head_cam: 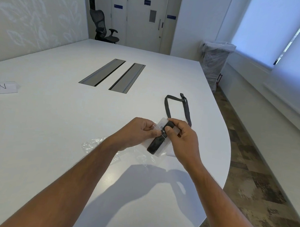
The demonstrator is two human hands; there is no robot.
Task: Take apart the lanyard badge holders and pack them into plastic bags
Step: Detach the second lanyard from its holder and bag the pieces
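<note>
Both hands meet above the white table (57, 125). My left hand (139, 132) pinches the edge of a clear plastic badge holder (162, 123). My right hand (181, 138) grips the black lanyard end (157, 143), which lies across the holder at its clip. Beyond my right hand, the remaining dark lanyard strap (177, 104) loops away and rests on the table. Crumpled clear plastic bags (94, 144) lie on the table under my left wrist, partly hidden by my arms.
Two grey cable slots (113, 75) are set into the table's middle. A white paper label with handwriting (2, 87) lies at the far left. The table's curved edge (228, 153) runs close to my right hand. A lined bin (213, 63) and an office chair (105, 28) stand beyond.
</note>
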